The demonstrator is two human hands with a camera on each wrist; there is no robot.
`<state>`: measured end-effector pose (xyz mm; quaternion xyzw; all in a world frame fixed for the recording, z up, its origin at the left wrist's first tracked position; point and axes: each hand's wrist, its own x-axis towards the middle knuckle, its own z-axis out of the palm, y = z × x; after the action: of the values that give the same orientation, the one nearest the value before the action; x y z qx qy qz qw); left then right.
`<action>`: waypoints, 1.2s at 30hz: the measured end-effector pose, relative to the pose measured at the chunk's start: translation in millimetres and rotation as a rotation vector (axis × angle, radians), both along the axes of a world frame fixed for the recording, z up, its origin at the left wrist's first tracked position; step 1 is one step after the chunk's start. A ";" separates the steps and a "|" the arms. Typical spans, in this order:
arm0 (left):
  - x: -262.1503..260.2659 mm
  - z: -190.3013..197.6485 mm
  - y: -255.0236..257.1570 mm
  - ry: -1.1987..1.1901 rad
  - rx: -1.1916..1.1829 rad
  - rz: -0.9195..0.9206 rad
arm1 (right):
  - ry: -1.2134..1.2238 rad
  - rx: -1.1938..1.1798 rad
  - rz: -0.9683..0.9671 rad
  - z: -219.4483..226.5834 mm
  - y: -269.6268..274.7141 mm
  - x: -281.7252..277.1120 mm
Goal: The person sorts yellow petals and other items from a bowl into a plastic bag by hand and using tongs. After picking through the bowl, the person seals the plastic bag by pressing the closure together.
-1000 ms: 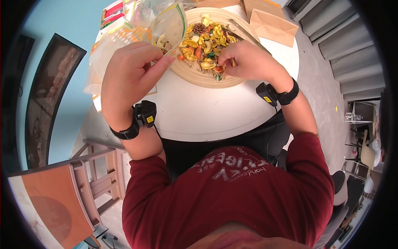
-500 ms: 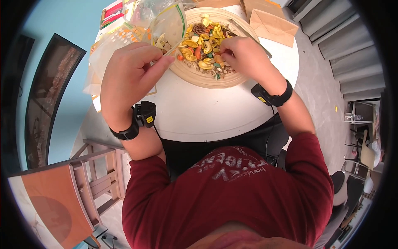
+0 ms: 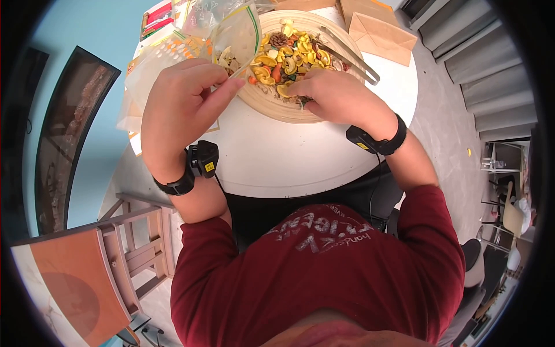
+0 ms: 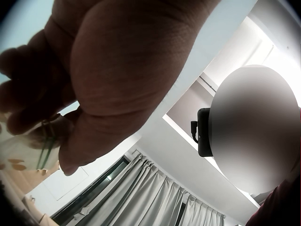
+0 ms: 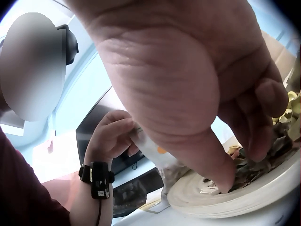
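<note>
My left hand [image 3: 184, 104] pinches the rim of a clear zip bag [image 3: 240, 32] with a green seal line, holding its mouth beside the plate. Some pale dried pieces [image 3: 226, 59] lie inside the bag. On the round wooden plate [image 3: 289, 117] is a heap of potpourri [image 3: 289, 55], mostly yellow curls with orange and green bits and a pine cone [image 3: 278, 39]. Over the near right of the heap, my right hand [image 3: 341, 97] reaches down. In the right wrist view its thumb [image 5: 221, 176] and fingers stand apart, fingertips right at the dried pieces.
Metal tongs [image 3: 352, 55] lie across the plate's right side. A brown paper bag [image 3: 381, 39] lies beyond it. More plastic packaging [image 3: 165, 63] and a red item [image 3: 157, 18] sit on the left of the white table [image 3: 277, 168]. A wooden chair [image 3: 136, 248] stands at lower left.
My right hand has lifted slightly toward the heap's middle, then come back down toward the near edge, its thumb and fingers spreading. The tongs show more fully. The left hand stays on the bag.
</note>
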<state>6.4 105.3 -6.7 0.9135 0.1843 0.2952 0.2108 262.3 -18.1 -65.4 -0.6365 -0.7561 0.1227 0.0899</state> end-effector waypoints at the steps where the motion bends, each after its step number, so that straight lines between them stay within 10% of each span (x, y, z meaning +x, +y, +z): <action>1: -0.1 -0.6 0.4 -0.002 -0.001 -0.002 | -0.017 -0.024 -0.010 3.3 -0.4 -2.0; 27: -5.1 -3.2 5.1 -0.009 0.044 -0.032 | 0.128 0.016 -0.009 4.5 14.8 18.1; 36: -6.1 -3.3 3.5 0.011 -0.003 -0.029 | 0.484 0.510 -0.015 67.8 44.2 -4.1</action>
<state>0.3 108.8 -10.1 0.9173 0.1729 0.2867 0.2155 258.2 26.0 2.4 -0.5515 -0.7146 0.0766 0.4235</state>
